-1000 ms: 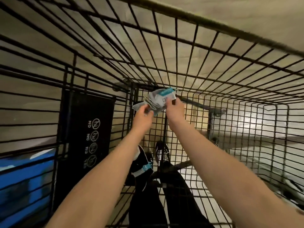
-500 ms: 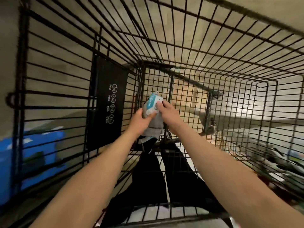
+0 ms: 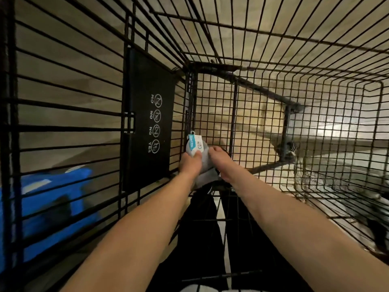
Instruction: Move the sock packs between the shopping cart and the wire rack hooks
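A grey pair of socks (image 3: 203,159) with a white-and-teal label card (image 3: 195,144) is gripped by both hands low inside a black wire cart (image 3: 273,60), close to the corner where the cart's floor grid meets its left side. The left hand (image 3: 189,165) is curled on the left part of the bundle, thumb laid across the front just under the card. The right hand (image 3: 221,163) is curled on the right part, thumb pressed to the fabric; its other fingers are hidden behind the socks. The hands are nearly touching, with the bundle between them, card end pointing away from the person. Both bare forearms are stretched in from the bottom edge. Just left of the hands, a black placard (image 3: 150,123) with white round pictograms and NO/YES wording is fixed to the cart's left side. A blue object (image 3: 52,207), blurred, is seen through the bars at far left. Dark trouser legs (image 3: 202,228) are visible below the cart's grid. A wheel (image 3: 287,148) is seen beneath the grid at right, over pale flooring (image 3: 63,76).
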`<action>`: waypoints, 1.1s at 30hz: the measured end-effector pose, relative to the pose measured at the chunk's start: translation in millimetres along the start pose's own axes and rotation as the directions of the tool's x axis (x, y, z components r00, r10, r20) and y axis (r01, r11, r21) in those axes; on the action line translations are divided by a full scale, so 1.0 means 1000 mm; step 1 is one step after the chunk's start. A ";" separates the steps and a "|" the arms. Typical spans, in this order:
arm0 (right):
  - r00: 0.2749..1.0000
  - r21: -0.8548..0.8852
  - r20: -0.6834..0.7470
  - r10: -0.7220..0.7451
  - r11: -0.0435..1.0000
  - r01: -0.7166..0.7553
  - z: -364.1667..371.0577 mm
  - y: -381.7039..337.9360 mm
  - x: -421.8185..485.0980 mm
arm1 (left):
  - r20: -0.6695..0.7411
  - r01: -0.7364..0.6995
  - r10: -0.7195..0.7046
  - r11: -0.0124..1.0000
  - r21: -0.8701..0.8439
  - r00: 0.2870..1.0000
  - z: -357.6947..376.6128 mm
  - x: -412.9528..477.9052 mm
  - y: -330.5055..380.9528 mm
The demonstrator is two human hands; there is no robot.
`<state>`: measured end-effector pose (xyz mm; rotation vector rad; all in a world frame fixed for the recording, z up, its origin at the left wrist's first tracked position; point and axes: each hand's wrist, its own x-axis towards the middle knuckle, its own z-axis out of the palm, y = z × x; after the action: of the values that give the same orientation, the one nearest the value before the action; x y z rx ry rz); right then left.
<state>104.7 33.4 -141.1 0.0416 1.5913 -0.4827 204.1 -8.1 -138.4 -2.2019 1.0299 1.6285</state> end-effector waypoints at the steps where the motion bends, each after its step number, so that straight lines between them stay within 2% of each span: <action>1: 1.000 -0.009 -0.018 0.003 1.000 -0.003 0.002 0.001 0.005 | 0.013 -0.001 0.000 1.000 0.006 1.000 0.002 0.001 -0.001; 5: 0.998 0.052 0.035 0.047 0.997 -0.049 0.002 0.002 0.012 | 0.053 -0.002 0.003 1.000 -0.023 0.999 0.006 0.003 -0.008; 8: 0.999 0.109 -0.008 0.049 0.993 -0.047 0.000 -0.003 0.003 | 0.125 -0.048 0.056 0.997 -0.064 0.991 0.002 -0.003 -0.011; 11: 0.998 0.087 -0.068 -0.015 0.996 0.021 -0.010 -0.014 -0.010 | 0.185 -0.090 0.126 0.977 -0.193 0.975 -0.003 -0.014 -0.001; 16: 0.985 0.246 -0.064 -0.158 0.954 0.170 -0.037 -0.038 -0.066 | 0.282 -0.216 0.292 0.938 -0.270 0.914 -0.017 -0.050 0.034; 18: 0.968 0.298 -0.164 -0.191 0.926 0.233 -0.047 -0.044 -0.086 | 0.296 -0.256 0.334 0.928 -0.272 0.895 -0.021 -0.074 0.050; 21: 0.892 0.306 -0.419 -0.172 0.898 0.317 -0.061 -0.050 -0.118 | 0.177 -0.385 0.422 0.899 -0.209 0.889 -0.028 -0.110 0.070; 24: 0.768 0.177 -0.581 -0.270 0.879 0.443 -0.076 -0.053 -0.160 | 0.104 -0.518 0.523 0.852 -0.077 0.846 -0.033 -0.142 0.087; 28: 0.624 0.081 -0.694 -0.359 0.823 0.563 -0.103 -0.052 -0.235 | 0.173 -0.649 0.632 0.758 0.066 0.755 -0.029 -0.195 0.104; 33: 0.499 0.127 -0.807 -0.314 0.733 0.668 -0.142 -0.017 -0.331 | 0.356 -0.832 0.767 0.551 0.062 0.534 0.002 -0.287 0.115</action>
<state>-4.4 151.9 181.9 0.1169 2.2913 -1.4551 87.7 24.9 146.2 -1.2658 2.2209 1.9143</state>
